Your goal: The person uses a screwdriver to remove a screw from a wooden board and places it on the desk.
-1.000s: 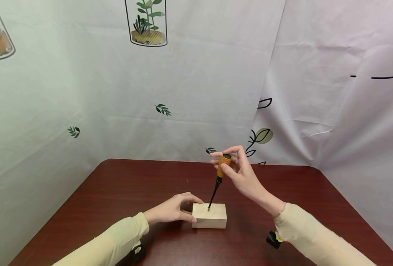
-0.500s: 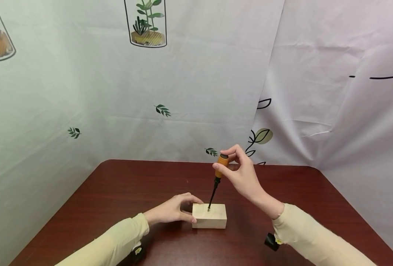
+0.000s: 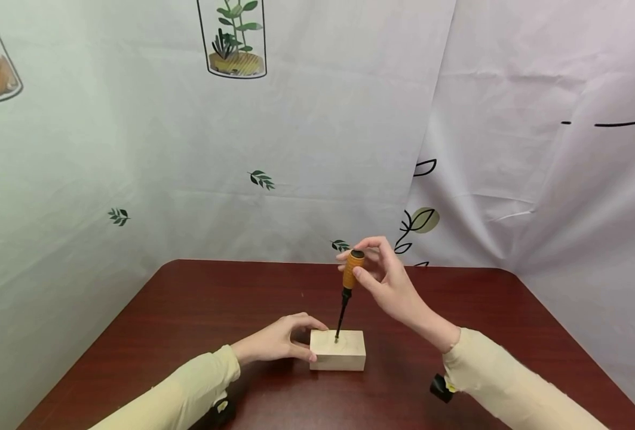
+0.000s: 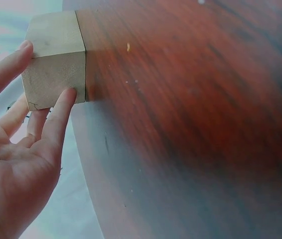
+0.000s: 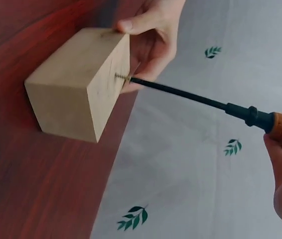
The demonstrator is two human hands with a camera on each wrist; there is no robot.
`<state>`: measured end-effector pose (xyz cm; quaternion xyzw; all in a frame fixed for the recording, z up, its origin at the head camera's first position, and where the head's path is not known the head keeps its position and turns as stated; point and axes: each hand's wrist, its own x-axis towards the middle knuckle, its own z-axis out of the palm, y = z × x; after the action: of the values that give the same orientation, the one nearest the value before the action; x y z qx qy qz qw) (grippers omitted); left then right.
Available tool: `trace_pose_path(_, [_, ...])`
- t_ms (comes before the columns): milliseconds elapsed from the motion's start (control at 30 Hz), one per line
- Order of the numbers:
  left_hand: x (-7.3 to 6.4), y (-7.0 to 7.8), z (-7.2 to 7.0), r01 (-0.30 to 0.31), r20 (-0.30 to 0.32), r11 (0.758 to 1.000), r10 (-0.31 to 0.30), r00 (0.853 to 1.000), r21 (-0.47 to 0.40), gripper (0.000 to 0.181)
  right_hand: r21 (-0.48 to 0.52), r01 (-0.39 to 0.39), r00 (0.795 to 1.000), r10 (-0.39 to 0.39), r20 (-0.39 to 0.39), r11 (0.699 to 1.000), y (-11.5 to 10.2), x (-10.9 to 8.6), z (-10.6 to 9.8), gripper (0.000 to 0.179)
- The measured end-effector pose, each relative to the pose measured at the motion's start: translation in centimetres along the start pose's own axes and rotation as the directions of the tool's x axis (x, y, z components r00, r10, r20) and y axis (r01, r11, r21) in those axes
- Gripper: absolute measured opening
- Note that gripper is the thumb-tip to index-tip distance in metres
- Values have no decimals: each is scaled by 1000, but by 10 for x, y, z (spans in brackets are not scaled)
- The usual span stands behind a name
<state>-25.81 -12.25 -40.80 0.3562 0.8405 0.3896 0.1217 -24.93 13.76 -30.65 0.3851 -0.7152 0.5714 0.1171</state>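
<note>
A pale wooden block (image 3: 349, 352) lies on the table, and my left hand (image 3: 276, 339) grips its left end between thumb and fingers. In the left wrist view the fingertips press the sides and end of the block (image 4: 56, 77). A screw (image 5: 122, 77) stands partly sunk in the block's top face. The black shaft of a screwdriver (image 5: 181, 92) meets the screw's head, tilted slightly to the right. My right hand (image 3: 389, 280) pinches the orange handle near its dark cap with thumb and fingers.
The dark red wooden table (image 3: 215, 292) spreads around the block. Behind it hangs a white cloth backdrop (image 3: 317, 119) printed with leaves and plant jars. A black wrist device (image 3: 442, 388) sits under the right sleeve.
My right fingers have shifted round the handle, thumb going forward then back, and the handle's top has leaned slightly left. The left hand and block stay in place.
</note>
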Motion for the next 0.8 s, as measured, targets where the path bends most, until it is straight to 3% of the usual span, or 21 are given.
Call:
trace_pose_path(233, [-1, -1, 2, 0, 0, 1000, 0, 1000, -12, 48, 28, -118, 987, 120, -106, 993, 1, 0, 8, 43])
trace_pose_path(400, [-1, -2, 2, 4, -4, 999, -4, 1000, -35, 48, 21, -121, 980, 123, -156, 992, -1, 2, 7, 41])
trace_pose_path(533, [-2, -3, 3, 4, 2, 998, -4, 1000, -66, 48, -16, -104, 984, 101, -148, 994, -4, 3, 6, 37])
trace_pose_path(667, [0, -3, 1, -9, -3, 999, 9, 1000, -39, 48, -33, -70, 990, 66, -122, 997, -4, 3, 4, 34])
trace_pose_path(800, [1, -3, -1, -21, -8, 1000, 21, 1000, -13, 49, 13, -14, 999, 15, -50, 1000, -4, 1, 3, 37])
